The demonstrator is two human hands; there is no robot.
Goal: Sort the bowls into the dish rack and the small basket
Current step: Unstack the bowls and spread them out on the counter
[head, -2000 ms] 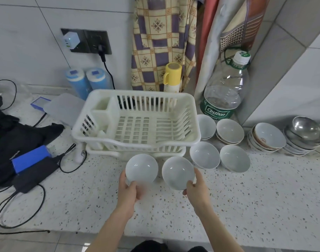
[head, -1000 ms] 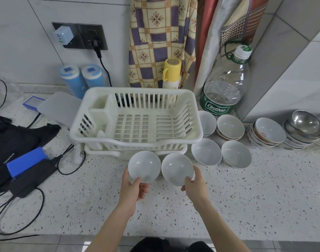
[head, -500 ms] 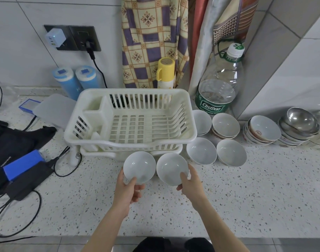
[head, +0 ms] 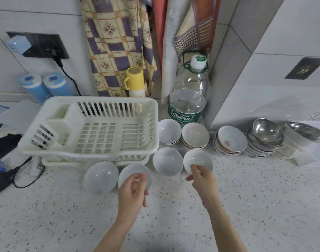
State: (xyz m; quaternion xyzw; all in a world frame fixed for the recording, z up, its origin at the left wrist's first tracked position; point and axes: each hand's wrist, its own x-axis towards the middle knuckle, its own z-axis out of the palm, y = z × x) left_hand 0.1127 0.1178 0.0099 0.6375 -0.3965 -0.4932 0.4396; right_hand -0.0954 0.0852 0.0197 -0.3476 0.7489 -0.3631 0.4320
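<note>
The white plastic dish rack [head: 82, 154] stands empty at the back left of the speckled counter. Two white bowls lie in front of it: one [head: 101, 177] sits free, the other [head: 131, 171] is partly hidden by my left hand [head: 131, 192], which hovers over it with loosely curled fingers. To the right stand two more white bowls, one [head: 167, 161] untouched. My right hand [head: 203, 180] rests its fingertips on the near rim of the other [head: 199, 160], thumb held apart.
Stacked bowls stand behind: two white stacks [head: 169, 131] [head: 195, 135], a patterned stack [head: 230, 140] and steel bowls [head: 266, 133]. A large water bottle [head: 189, 99] and a yellow flask [head: 134, 82] stand by the wall. Cables and black gear [head: 4, 146] lie at the left.
Both hands have let go of the two bowls, which now rest on the counter. My left hand shifted right over the second bowl; my right hand moved right to another bowl.
</note>
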